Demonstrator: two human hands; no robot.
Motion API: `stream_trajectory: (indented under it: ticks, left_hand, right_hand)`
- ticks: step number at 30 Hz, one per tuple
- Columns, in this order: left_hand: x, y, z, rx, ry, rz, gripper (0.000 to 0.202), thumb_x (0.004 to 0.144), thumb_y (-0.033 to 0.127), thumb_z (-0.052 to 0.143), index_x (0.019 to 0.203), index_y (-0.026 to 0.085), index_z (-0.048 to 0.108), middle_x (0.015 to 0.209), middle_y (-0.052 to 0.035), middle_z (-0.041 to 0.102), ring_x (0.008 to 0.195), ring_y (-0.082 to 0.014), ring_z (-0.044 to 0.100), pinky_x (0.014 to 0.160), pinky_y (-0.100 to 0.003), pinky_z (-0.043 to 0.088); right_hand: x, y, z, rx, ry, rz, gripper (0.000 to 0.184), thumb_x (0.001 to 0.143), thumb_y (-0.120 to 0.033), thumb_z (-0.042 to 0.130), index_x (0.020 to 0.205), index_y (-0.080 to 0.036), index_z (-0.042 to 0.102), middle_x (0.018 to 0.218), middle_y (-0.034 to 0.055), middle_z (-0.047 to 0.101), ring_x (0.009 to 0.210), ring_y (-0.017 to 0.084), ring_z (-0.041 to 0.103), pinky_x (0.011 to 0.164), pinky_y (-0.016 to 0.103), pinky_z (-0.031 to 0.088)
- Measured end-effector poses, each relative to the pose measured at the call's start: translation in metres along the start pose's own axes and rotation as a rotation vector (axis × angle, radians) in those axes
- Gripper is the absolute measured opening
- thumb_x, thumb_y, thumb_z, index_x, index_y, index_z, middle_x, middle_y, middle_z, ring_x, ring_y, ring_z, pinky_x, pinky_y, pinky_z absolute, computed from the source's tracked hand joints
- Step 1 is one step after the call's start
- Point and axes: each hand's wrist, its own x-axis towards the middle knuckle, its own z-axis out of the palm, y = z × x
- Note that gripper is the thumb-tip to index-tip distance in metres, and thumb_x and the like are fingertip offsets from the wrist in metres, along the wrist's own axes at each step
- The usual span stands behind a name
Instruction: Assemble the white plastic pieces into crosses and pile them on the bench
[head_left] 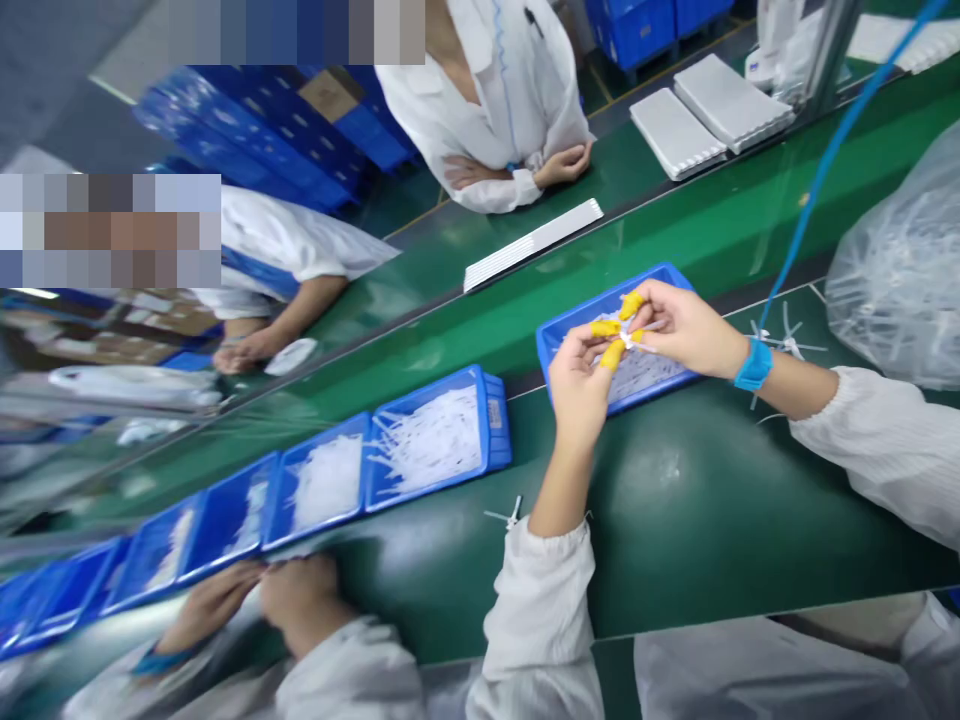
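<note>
In the head view, my left hand (579, 385) and my right hand (684, 325) meet above a blue bin (551, 335) of thin white strips. Yellow finger cots cover several fingertips. Both hands pinch a small white plastic piece (628, 341) between thumb and fingers; its exact shape is too small to make out. A blue wrist strap (753, 364) circles my right wrist, with a blue cord (814, 180) rising from it. On the table near my left forearm lies a small white part with thin arms (514, 514). Similar pieces (789, 343) lie beyond my right wrist.
A row of blue bins with white parts (431, 440) runs to the left. A large clear bag of white pieces (900, 270) stands at right. A co-worker's hands (300, 595) are at lower left. Across the green belt (420, 345) are two people and white stacks (679, 135).
</note>
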Motion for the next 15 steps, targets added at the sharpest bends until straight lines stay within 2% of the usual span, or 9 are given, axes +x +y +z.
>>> stream_trajectory:
  ticks: [6,9,10,12,15]
  left_hand:
    - [-0.001,0.003,0.007,0.115,-0.059,0.068,0.024,0.093,0.033,0.085,0.112,0.022,0.076,0.112,-0.0078,0.080,0.100,-0.0206,0.078,0.090,-0.035,0.065]
    - [0.004,0.023,-0.008,0.304,-0.120,0.149,0.028,0.097,0.026,0.078,0.124,0.024,0.076,0.120,-0.0094,0.081,0.101,-0.0215,0.078,0.089,-0.034,0.064]
    - [0.006,0.033,-0.021,0.393,-0.129,0.174,0.030,0.097,0.023,0.076,0.128,0.025,0.076,0.124,-0.0098,0.081,0.103,-0.0218,0.078,0.091,-0.034,0.064]
    - [0.009,0.055,-0.057,0.592,-0.089,0.184,0.032,0.098,0.021,0.073,0.129,0.025,0.077,0.128,-0.0101,0.081,0.105,-0.0230,0.078,0.094,-0.036,0.062]
    - [0.009,0.080,-0.128,0.965,0.103,-0.010,0.026,0.097,0.018,0.069,0.122,0.021,0.078,0.121,-0.0112,0.083,0.105,-0.0252,0.078,0.099,-0.038,0.060]
  right_hand:
    - [0.000,-0.001,-0.006,-0.038,0.006,0.075,0.032,0.074,-0.023,0.085,0.102,-0.019,0.069,0.086,0.0014,0.071,0.081,0.018,0.069,0.079,0.032,0.060]
    - [0.001,0.004,-0.008,-0.027,0.035,0.091,0.035,0.074,-0.025,0.084,0.106,-0.019,0.072,0.090,0.0031,0.072,0.082,0.018,0.069,0.079,0.033,0.060]
    - [0.001,0.006,-0.008,-0.026,0.046,0.095,0.036,0.075,-0.024,0.082,0.109,-0.019,0.072,0.092,0.0038,0.072,0.083,0.019,0.069,0.078,0.033,0.059]
    - [0.001,0.008,-0.008,-0.034,0.063,0.098,0.039,0.075,-0.022,0.079,0.113,-0.018,0.073,0.095,0.0043,0.071,0.082,0.018,0.068,0.075,0.032,0.058]
    - [0.000,0.010,-0.008,-0.043,0.061,0.097,0.046,0.075,-0.017,0.074,0.121,-0.020,0.073,0.095,0.0029,0.069,0.080,0.017,0.066,0.074,0.032,0.058]
